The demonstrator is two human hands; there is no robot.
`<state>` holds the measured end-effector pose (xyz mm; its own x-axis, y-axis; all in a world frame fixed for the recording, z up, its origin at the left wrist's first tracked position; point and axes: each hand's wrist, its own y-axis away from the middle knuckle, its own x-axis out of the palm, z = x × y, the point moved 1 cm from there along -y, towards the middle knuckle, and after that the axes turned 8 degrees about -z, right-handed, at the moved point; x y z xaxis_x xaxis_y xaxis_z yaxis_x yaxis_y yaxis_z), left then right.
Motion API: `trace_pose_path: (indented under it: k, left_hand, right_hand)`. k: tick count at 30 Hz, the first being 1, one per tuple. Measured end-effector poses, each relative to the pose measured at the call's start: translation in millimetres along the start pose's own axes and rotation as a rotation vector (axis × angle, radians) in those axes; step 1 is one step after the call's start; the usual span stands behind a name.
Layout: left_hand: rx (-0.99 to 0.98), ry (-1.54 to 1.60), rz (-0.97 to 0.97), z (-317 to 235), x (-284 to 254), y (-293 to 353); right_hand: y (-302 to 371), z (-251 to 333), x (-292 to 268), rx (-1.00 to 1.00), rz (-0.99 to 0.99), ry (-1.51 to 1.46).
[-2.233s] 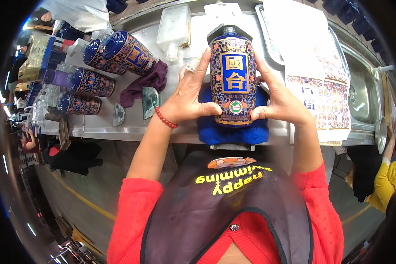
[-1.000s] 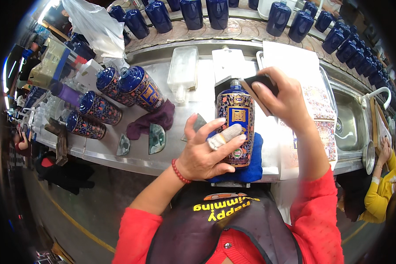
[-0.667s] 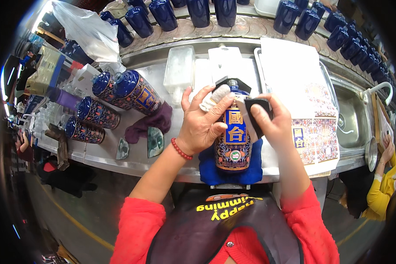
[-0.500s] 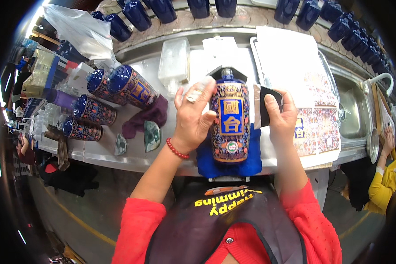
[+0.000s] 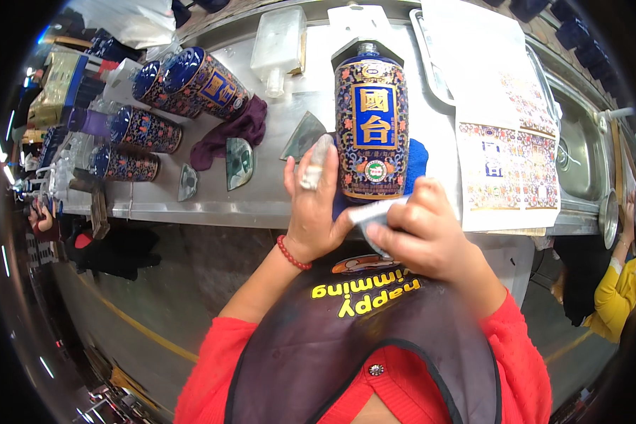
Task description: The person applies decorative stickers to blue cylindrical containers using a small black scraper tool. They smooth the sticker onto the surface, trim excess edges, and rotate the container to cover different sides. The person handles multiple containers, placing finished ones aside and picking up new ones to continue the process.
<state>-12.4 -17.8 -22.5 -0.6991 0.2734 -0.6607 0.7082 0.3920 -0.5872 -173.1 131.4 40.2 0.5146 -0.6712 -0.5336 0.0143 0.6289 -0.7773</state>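
A dark blue bottle [image 5: 373, 152] with a flowered, gold-framed label lies before me, its neck pointing away, on a blue cloth [image 5: 417, 168]. Beside its lower left edge is my left hand [image 5: 314, 194], fingers stretched; one fingertip has a pale covering, and another finger wears a whitish wrap. The left thumb points toward the pale edge of a flat, card-like scraper [image 5: 374, 220], and I cannot tell if it touches. My right hand [image 5: 420, 230], slightly blurred, pinches this scraper just below the bottle's base.
Printed label sheets [image 5: 509, 169] lie right, beside a metal sink [image 5: 572, 134]. To the left are patterned bottles [image 5: 215, 88], a purple cloth [image 5: 230, 134] and greenish flat pieces [image 5: 239, 164]. A clear square bottle [image 5: 278, 46] lies farther back. Another person's yellow sleeve [image 5: 615, 290] shows far right.
My right hand has brought the scraper from the bottle's right side to below its base. The left hand has slid down the left edge, uncovering a greenish triangular piece. The whole view has shifted.
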Motion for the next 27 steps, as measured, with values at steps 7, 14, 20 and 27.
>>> trace_pose_path:
  k: [7, 14, 20, 27]
  left_hand:
    - [0.024, -0.202, 0.113, 3, -19, -21]
    - [-0.027, -0.002, 0.025, -4, -17, -25]
    - [-0.386, 0.480, 0.070, 2, -2, -22]
    - [-0.350, 0.350, 0.090, 3, 7, -21]
  right_hand:
    - [3, -3, -3, -0.034, 0.032, 0.024]
    - [11, 5, -3, 0.113, 0.001, 0.019]
    - [28, -6, -13, 0.684, -0.271, -0.340]
    - [37, -10, -3, 0.899, -0.463, -0.364]
